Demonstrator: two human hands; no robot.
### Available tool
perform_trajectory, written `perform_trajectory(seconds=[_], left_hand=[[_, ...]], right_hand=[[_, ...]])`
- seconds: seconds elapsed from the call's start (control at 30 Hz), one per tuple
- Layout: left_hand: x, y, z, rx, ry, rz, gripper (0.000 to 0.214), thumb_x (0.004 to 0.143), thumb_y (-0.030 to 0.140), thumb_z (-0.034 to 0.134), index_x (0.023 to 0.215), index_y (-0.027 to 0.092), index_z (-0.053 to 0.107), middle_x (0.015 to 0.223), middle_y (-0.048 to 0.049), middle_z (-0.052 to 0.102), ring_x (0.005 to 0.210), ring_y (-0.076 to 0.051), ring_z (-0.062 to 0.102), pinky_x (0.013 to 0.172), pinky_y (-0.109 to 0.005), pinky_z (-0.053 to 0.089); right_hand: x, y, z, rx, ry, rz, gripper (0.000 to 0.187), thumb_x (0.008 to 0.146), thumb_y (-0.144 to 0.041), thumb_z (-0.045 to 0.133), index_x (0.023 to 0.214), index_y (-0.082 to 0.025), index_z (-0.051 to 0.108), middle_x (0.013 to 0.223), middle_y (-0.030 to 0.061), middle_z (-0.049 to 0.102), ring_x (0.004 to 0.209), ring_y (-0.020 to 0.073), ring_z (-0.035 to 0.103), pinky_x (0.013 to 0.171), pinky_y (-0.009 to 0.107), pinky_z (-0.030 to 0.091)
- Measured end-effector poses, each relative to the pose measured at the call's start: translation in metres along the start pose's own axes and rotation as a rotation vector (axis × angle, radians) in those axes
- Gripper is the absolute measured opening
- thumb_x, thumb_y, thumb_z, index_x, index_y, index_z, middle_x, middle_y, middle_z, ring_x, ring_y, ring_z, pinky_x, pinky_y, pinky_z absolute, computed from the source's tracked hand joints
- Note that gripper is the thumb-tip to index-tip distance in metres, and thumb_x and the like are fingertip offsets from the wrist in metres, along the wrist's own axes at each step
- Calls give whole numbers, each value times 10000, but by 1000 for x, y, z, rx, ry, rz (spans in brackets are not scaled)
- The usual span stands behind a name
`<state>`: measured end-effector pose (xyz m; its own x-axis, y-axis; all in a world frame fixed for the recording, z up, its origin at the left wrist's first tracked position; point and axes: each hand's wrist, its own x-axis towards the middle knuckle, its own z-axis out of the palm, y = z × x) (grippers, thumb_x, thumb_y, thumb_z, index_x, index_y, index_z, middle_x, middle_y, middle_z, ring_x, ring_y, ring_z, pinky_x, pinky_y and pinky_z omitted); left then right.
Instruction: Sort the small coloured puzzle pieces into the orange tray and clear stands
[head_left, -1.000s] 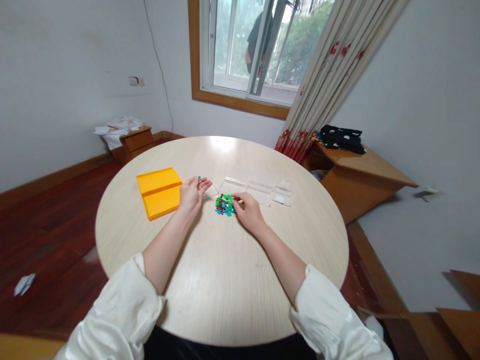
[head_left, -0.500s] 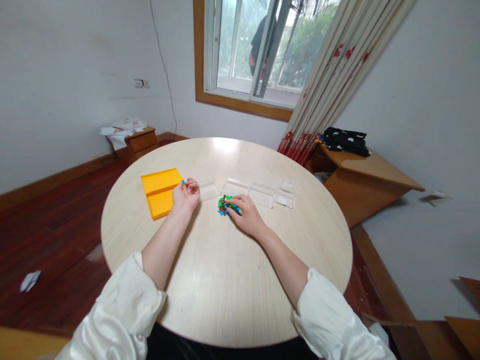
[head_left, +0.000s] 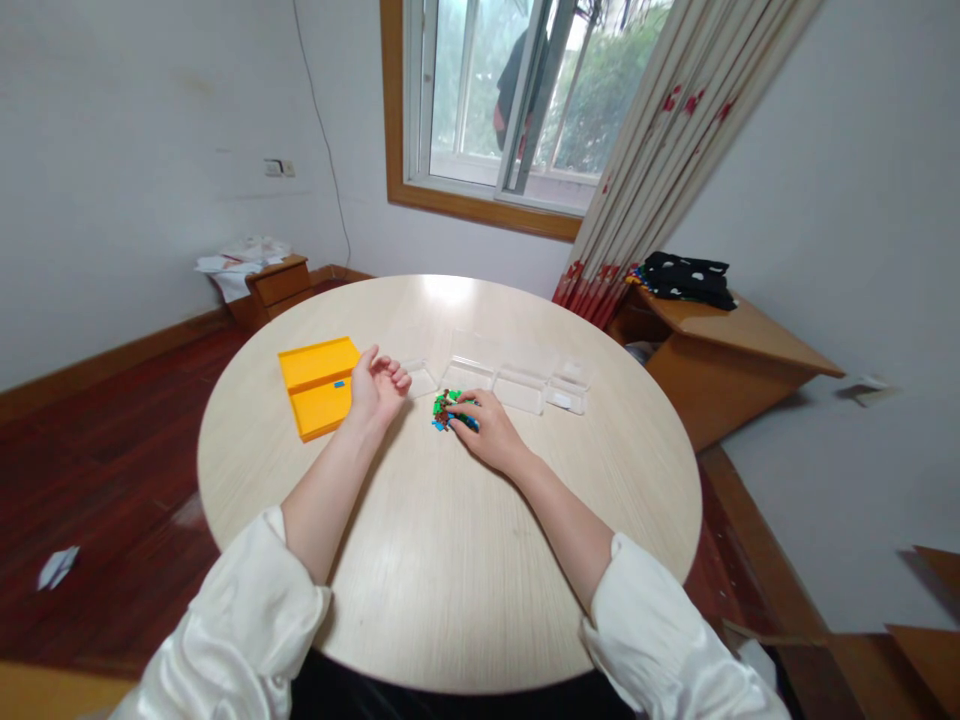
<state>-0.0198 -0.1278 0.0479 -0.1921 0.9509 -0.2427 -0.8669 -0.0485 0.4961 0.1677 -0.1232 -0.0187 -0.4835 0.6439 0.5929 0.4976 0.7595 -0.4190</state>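
The round wooden counter (head_left: 450, 560) stood where it had been, with the open yellow tray (head_left: 309, 408) lying on its left part, also unchanged.

The left hand (head_left: 380, 385) differed most. Half a second earlier it had held a small blue piece by the tray's right edge; now its grip was loose and empty, palm turned up, fingers lightly curled, and it had shifted a little to the right, in front of that edge.

The right hand (head_left: 491, 428) had stayed at the heap, reaching farther over it than a second before. Its fingertips were down among the bricks; whether its grip had closed on one could not be told.

Behind the heap, the row of clear boxes (head_left: 519, 390) looked unmoved. The brick pile (head_left: 444, 407), green, brown and blue, lay between the hands, its right side covered by the right fingers.

Smallest of all, the blue piece (head_left: 340, 384) now lay in the tray's nearer half, close to the dividing ridge.
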Motion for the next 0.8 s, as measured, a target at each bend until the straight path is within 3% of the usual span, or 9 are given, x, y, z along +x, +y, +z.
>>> perform_trajectory(seconds=[0.2, 0.33, 0.5, 0.67, 0.8], left_hand=[[-3, -15, 3, 383, -133, -11, 288, 799, 239, 593, 571, 166, 434, 454, 52, 417, 370, -47, 351, 372, -161, 271], [-5, -21, 0, 544, -247, -37, 222, 727, 224, 662, 589, 139, 511, 492, 33, 474, 401, -49, 404, 387, -161, 314], [-4, -27, -7, 681, -425, -157, 124, 713, 200, 658, 666, 87, 636, 530, -3, 532, 427, -65, 452, 427, -188, 395], [-3, -34, -14, 786, -624, -305, 238, 704, 300, 723, 639, 82, 653, 551, -37, 564, 467, -86, 492, 469, -214, 442], [-3, -37, -16, 793, -661, -312, 284, 664, 345, 773, 644, 93, 644, 557, -19, 544, 476, -73, 473, 461, -201, 428]], right_hand=[[1, -1, -1, 8, 32, 0, 102, 836, -182, 598, 844, -201, 697, 927, 85, 643, 921, 214, 573, 840, 388, 466], [4, -4, -5, 41, 127, 54, 143, 878, -228, 538, 841, -205, 674, 855, 74, 653, 855, 212, 571, 795, 369, 458], [6, -11, -11, 65, 238, 78, 174, 894, -286, 518, 794, -211, 639, 807, 60, 644, 814, 211, 555, 766, 357, 437], [7, -14, -14, 62, 286, 87, 187, 893, -299, 517, 748, -218, 602, 763, 47, 622, 785, 207, 535, 740, 343, 422], [7, -14, -14, 61, 261, 80, 182, 894, -284, 499, 755, -216, 594, 775, 51, 618, 794, 210, 531, 747, 348, 418]])
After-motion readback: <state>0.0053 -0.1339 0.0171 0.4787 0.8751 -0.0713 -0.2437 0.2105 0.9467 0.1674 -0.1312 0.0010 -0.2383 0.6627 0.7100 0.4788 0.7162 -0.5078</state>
